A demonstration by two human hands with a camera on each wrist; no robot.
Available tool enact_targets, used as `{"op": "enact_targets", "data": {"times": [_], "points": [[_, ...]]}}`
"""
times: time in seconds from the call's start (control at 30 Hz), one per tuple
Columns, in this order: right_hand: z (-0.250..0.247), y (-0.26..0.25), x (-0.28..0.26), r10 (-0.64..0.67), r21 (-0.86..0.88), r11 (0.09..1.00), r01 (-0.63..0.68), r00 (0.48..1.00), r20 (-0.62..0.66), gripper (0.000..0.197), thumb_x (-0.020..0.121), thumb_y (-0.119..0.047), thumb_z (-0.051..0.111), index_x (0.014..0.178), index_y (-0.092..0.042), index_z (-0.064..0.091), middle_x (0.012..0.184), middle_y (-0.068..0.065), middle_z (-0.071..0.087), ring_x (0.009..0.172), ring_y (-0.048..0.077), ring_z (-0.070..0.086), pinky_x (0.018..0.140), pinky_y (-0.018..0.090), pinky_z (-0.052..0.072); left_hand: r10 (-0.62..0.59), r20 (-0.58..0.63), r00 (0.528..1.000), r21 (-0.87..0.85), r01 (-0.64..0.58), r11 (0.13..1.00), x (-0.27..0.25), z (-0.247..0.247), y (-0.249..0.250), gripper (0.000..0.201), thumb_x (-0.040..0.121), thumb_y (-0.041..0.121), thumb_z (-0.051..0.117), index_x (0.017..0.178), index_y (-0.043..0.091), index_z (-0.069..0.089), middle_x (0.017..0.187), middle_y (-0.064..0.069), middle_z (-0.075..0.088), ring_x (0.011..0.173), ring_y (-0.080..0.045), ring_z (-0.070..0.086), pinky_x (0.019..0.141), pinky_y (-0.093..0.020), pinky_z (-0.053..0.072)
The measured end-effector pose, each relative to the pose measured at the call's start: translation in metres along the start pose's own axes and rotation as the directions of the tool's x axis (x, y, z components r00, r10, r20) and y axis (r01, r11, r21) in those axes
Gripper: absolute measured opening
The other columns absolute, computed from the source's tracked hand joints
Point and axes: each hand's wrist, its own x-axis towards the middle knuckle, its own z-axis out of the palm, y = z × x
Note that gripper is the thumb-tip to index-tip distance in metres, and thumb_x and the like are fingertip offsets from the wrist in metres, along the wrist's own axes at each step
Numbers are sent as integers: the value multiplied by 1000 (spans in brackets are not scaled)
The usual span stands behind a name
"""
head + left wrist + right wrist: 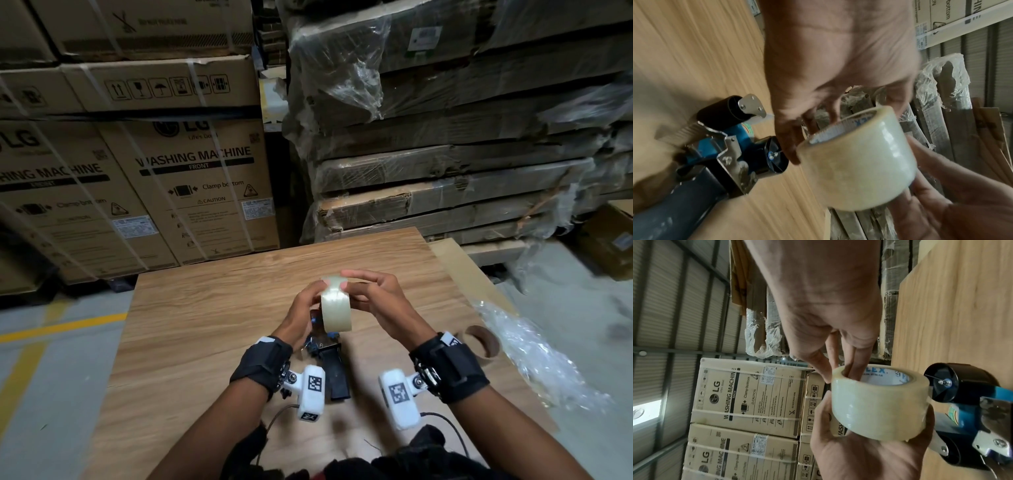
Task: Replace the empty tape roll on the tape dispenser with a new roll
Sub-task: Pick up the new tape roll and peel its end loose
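Observation:
A new roll of clear tape (336, 310) is held above the table (212, 308) by both hands. My left hand (306, 303) grips its left side, thumb on the outer face. On the other side my right hand (371, 294) pinches the wall of the roll (877, 405), fingers (851, 369) inside the core. Directly below lies the blue and black tape dispenser (330, 359) on its side, handle toward me. Its black hub (774, 155) is bare. The roll (859, 162) hovers just beside that hub. An empty brown cardboard core (479, 342) stands at the table's right edge.
Crumpled clear plastic wrap (534, 356) lies at the table's right edge, beside the core. Stacked washing machine cartons (191, 192) and wrapped flat cardboard bundles (445, 144) stand close behind the table. Concrete floor with a yellow line (61, 325) is on the left.

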Motion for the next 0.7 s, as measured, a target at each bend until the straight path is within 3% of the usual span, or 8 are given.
{"op": "enact_targets", "data": {"times": [0.1, 0.2, 0.3, 0.37, 0.43, 0.5, 0.6, 0.7], "points": [[-2, -2, 1, 47, 111, 993, -42, 998, -36, 34, 88, -1, 73, 122, 0, 70, 101, 17, 77, 86, 20, 72, 70, 25, 60, 135, 163, 977, 61, -147, 987, -1, -9, 0, 52, 74, 38, 73, 125, 35, 63, 114, -10, 68, 100, -25, 63, 79, -44, 50], [-1, -4, 2, 67, 147, 987, -61, 997, -38, 34, 89, -1, 72, 123, 0, 69, 101, 15, 76, 82, 17, 72, 69, 23, 59, 164, 213, 963, 78, -184, 980, -1, -13, 0, 55, 79, 30, 72, 132, 39, 57, 123, -12, 67, 104, -25, 65, 83, -46, 51], [-1, -3, 3, 36, 112, 993, -34, 999, -20, 37, 91, -4, 72, 127, 1, 67, 104, 16, 77, 87, 19, 74, 74, 26, 61, 149, 138, 979, 118, -165, 979, -2, -9, 3, 49, 77, 41, 71, 125, 38, 60, 112, -6, 69, 99, -25, 64, 82, -46, 51], [-1, -2, 1, 8, 58, 998, -10, 1000, 30, 41, 90, -6, 75, 130, -4, 66, 110, 21, 77, 94, 22, 75, 80, 30, 61, 103, 80, 991, 155, -114, 981, 1, -7, 2, 44, 77, 58, 68, 117, 38, 65, 113, -10, 68, 97, -29, 65, 78, -49, 56], [0, -2, -1, -9, -14, 1000, 10, 997, 78, 43, 90, -6, 76, 131, -9, 66, 113, 24, 76, 100, 26, 75, 90, 36, 61, 21, 40, 999, 156, -27, 987, 4, -6, 1, 56, 78, 75, 61, 112, 31, 70, 111, -20, 70, 92, -37, 70, 66, -51, 61], [2, -2, -2, -19, -50, 998, 23, 996, 89, 42, 90, -5, 75, 130, -8, 67, 113, 27, 74, 100, 27, 74, 95, 41, 60, -45, 28, 999, 177, 40, 983, 6, -4, -2, 72, 80, 82, 49, 113, 22, 71, 104, -22, 74, 83, -40, 72, 56, -44, 58], [2, -5, -2, -9, -47, 999, 13, 996, 83, 38, 88, -1, 75, 126, -7, 70, 113, 28, 74, 99, 29, 74, 94, 41, 61, -56, 26, 998, 208, 49, 977, 7, -3, -3, 77, 79, 86, 43, 111, 21, 72, 96, -18, 75, 81, -36, 71, 59, -42, 59], [0, -7, 0, 14, -15, 1000, -13, 997, 79, 38, 88, 1, 74, 125, -4, 70, 113, 26, 75, 95, 26, 75, 84, 35, 62, -1, 82, 997, 166, -13, 986, 2, -3, 3, 61, 78, 71, 58, 115, 24, 69, 103, -13, 70, 90, -30, 66, 69, -41, 56]]}}
